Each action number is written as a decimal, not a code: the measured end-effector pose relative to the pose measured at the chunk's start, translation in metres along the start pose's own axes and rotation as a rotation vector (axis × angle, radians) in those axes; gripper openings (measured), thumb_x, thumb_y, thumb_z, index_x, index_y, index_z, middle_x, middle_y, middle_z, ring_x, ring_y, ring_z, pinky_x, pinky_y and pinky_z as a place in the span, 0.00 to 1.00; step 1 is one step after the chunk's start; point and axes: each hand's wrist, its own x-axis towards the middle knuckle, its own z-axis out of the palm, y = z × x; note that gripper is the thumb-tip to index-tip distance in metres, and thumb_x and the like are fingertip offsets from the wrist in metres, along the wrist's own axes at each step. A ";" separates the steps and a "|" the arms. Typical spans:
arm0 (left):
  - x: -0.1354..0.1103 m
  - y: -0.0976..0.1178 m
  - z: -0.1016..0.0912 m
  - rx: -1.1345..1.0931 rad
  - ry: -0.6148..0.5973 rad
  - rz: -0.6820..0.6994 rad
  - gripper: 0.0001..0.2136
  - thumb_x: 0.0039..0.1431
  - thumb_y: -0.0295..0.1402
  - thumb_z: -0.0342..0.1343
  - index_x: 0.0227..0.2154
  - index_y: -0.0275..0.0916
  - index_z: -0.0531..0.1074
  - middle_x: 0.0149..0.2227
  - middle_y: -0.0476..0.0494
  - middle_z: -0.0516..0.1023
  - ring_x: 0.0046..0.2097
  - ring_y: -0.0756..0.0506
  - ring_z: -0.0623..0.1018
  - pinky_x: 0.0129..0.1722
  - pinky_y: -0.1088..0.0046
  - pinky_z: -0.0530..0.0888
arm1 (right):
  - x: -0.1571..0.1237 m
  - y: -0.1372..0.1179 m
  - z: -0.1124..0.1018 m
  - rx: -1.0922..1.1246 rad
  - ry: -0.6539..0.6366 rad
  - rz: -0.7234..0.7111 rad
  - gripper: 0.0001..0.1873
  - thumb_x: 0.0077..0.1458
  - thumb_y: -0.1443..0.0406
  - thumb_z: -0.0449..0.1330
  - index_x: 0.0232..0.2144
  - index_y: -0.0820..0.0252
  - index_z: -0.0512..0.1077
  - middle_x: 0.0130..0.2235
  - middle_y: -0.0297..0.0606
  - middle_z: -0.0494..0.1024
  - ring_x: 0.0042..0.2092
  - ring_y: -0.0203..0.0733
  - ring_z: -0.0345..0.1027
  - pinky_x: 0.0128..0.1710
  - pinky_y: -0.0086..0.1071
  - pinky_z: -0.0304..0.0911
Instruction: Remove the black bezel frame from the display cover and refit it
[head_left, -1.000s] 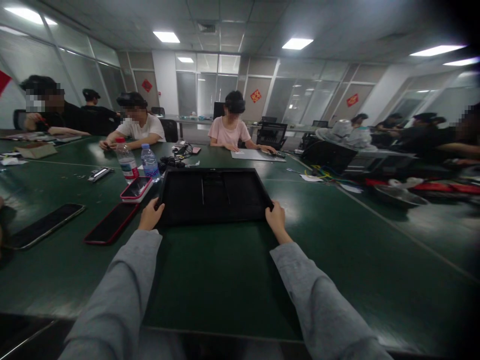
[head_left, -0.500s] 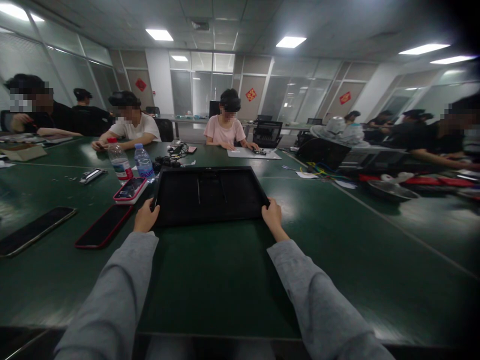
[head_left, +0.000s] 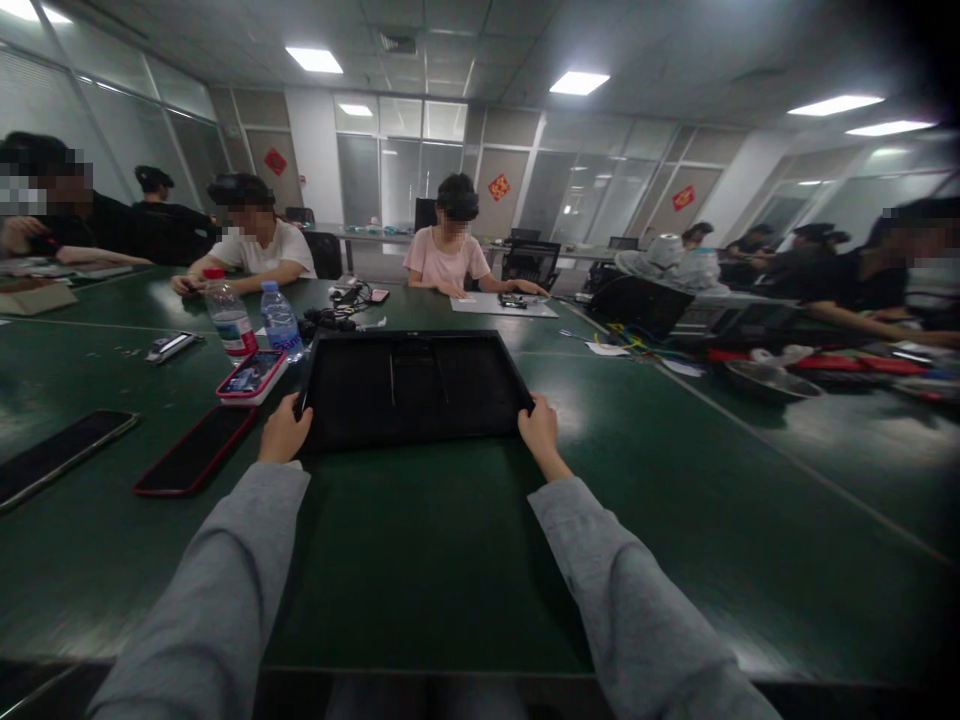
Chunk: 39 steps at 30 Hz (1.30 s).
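A black rectangular tray (head_left: pixel 352 395) with a raised rim and a recessed panel with two thin light lines lies in front of me on the green table (head_left: pixel 420 560). My left hand (head_left: pixel 285 430) is closed on its left edge near the front corner, thumb on the rim. At the right edge, my right hand (head_left: pixel 540 425) grips it in the same way. The fingers beneath the edges are hidden.
Left of the tray are a red-capped bottle (head_left: pixel 231 318), a blue-capped bottle (head_left: pixel 280 322), a phone on a white box (head_left: pixel 253 377), a red-edged phone (head_left: pixel 196 452) and another dark phone (head_left: pixel 67 455). Cables (head_left: pixel 637 342) and a metal bowl (head_left: pixel 772 382) lie to the right. Several people sit around.
The whole view has shifted slightly, so things appear a little further left. Both hands keep their hold on the tray. The person across has moved a hand outward.
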 end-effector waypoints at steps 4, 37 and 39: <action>0.001 -0.002 0.000 0.003 0.000 0.002 0.25 0.61 0.40 0.53 0.60 0.39 0.65 0.55 0.34 0.76 0.57 0.36 0.75 0.57 0.56 0.70 | 0.001 0.002 0.001 -0.003 -0.002 -0.003 0.28 0.55 0.68 0.49 0.58 0.66 0.67 0.52 0.50 0.75 0.52 0.50 0.67 0.54 0.41 0.60; 0.003 0.000 0.002 -0.043 -0.020 -0.044 0.24 0.63 0.40 0.52 0.59 0.38 0.65 0.55 0.33 0.76 0.56 0.36 0.75 0.56 0.57 0.71 | 0.006 0.001 0.002 -0.010 -0.011 0.027 0.26 0.55 0.69 0.50 0.56 0.66 0.68 0.48 0.51 0.76 0.49 0.51 0.69 0.50 0.41 0.62; 0.003 0.000 0.002 -0.059 -0.023 -0.054 0.24 0.63 0.40 0.52 0.59 0.37 0.65 0.55 0.33 0.76 0.56 0.36 0.76 0.55 0.58 0.71 | 0.006 0.002 0.002 -0.006 -0.014 0.027 0.27 0.55 0.69 0.50 0.56 0.66 0.68 0.48 0.51 0.76 0.49 0.51 0.69 0.50 0.41 0.63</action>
